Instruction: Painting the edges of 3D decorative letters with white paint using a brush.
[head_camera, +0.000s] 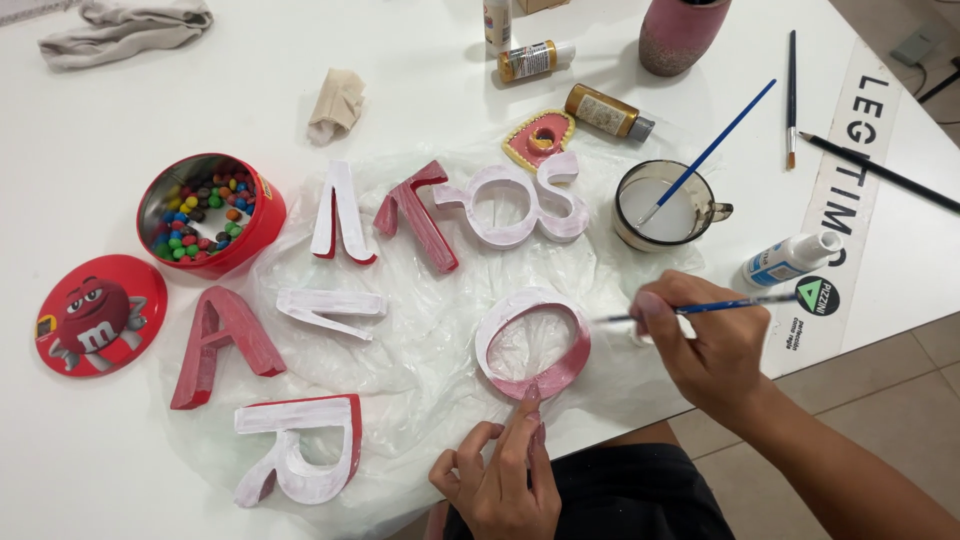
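The right hand (705, 345) is closed around a thin blue paintbrush (700, 308), whose blurred tip points left toward the ring-shaped letter (533, 343) lying on a clear plastic sheet (420, 340) at the near edge of the white table (120, 440). That letter is red with white paint over its top face. The left hand (505, 475) is loosely curled, its forefinger stretched out and touching the near rim of the ring-shaped letter; it grips nothing.

Other red letters partly coated white lie on the plastic sheet to the left and farther away. Just beyond the right hand stands a glass mug (665, 205) of white paint with a second blue brush (710, 150) leaning in it. A small white bottle (790, 260) lies to the right of the mug. At the far left sits a red tin of coloured candies (208, 212), its round lid (97, 315) lying beside it, nearer.
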